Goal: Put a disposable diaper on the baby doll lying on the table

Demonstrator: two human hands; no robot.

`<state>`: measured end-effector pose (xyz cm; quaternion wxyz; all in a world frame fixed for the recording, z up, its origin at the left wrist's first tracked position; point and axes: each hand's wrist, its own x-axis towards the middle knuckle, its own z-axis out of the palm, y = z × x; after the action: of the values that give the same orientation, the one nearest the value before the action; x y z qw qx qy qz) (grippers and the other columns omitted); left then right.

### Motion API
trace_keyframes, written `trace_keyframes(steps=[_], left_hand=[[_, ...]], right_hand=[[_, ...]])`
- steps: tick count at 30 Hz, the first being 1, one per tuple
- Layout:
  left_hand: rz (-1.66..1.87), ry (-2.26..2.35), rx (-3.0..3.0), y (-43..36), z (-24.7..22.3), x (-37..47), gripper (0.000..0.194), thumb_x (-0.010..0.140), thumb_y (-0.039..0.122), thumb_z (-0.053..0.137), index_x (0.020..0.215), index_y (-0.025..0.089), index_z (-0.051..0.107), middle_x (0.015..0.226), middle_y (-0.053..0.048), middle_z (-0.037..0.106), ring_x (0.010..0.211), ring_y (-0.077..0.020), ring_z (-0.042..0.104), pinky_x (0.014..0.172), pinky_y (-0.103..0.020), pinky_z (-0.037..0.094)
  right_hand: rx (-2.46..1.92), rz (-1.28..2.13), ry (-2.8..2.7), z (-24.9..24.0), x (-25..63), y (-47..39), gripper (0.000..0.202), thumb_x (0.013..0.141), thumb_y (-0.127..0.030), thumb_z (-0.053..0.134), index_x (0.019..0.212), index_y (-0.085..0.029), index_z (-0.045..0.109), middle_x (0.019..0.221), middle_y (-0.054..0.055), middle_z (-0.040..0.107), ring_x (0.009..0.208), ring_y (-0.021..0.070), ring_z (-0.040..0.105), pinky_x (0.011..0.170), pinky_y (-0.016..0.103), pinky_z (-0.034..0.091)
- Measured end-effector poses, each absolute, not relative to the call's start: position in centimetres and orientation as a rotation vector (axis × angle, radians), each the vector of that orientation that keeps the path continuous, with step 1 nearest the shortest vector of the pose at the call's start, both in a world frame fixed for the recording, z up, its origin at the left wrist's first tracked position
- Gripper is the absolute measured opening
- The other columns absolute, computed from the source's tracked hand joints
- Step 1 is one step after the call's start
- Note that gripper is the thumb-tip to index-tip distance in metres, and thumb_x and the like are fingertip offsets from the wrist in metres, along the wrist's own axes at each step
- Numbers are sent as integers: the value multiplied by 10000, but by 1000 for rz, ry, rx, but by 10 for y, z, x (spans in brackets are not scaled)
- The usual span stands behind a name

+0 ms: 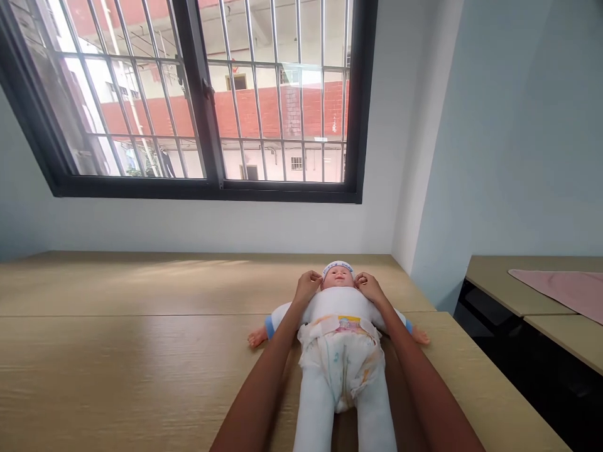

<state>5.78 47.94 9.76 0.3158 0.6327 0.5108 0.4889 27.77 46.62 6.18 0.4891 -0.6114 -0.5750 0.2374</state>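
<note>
A baby doll [343, 301] lies on its back on the wooden table [141, 370], head away from me and arms spread. It wears a white top with blue cuffs, white legwear and a printed diaper [343, 361] around its hips. On its head is a white cap [338, 266] with dark lettering on the band. My left hand [308, 285] is at the left side of the doll's head, fingers pinched by the cap's edge. At the right side, my right hand [368, 286] is pinched in the same way. What lies between the fingertips is too small to make out.
Beyond the table stands a pale wall with a dark-framed, barred window [207, 188]. A wall column juts out at the right. Farther right, past a dark gap, another table [494, 282] carries a pink cloth [570, 289].
</note>
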Motion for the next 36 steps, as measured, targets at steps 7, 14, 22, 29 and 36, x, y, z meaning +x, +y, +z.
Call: trace_keyframes(steps=[7, 14, 22, 29, 36], left_hand=[[1237, 1407, 1865, 475, 104, 64, 59, 721, 129, 618, 671, 156, 631, 789, -51, 683, 759, -163, 615, 716, -263, 446], [1179, 1471, 1938, 476, 100, 64, 56, 748, 170, 609, 698, 158, 632, 815, -60, 688, 786, -172, 613, 714, -263, 435], [1171, 1445, 2064, 478, 97, 68, 148, 777, 103, 512, 650, 175, 533, 734, -34, 618, 701, -158, 554, 640, -260, 396], [1218, 1398, 2143, 473, 98, 68, 140, 817, 121, 465, 698, 191, 488, 783, -26, 592, 746, -157, 531, 655, -260, 384], [1230, 1397, 2148, 470, 99, 69, 125, 823, 136, 464, 715, 194, 486, 792, -19, 594, 754, -153, 540, 671, -257, 391]], right_hand=[[-1463, 581, -1437, 52, 282, 468, 68, 605, -195, 509, 642, -194, 566, 640, 4, 631, 664, 161, 572, 595, 229, 414], [-1432, 633, -1486, 48, 289, 467, 68, 555, -189, 510, 597, -187, 563, 598, -6, 601, 631, 150, 535, 562, 218, 387], [-1424, 712, -1509, 54, 288, 461, 112, 523, -151, 493, 591, -172, 581, 610, 3, 620, 635, 154, 556, 598, 229, 416], [-1451, 769, -1491, 53, 288, 460, 111, 521, -150, 553, 622, -172, 595, 611, 6, 627, 639, 165, 575, 608, 243, 438], [-1467, 792, -1483, 54, 287, 456, 103, 537, -148, 560, 625, -171, 609, 569, -4, 613, 613, 162, 572, 601, 243, 441]])
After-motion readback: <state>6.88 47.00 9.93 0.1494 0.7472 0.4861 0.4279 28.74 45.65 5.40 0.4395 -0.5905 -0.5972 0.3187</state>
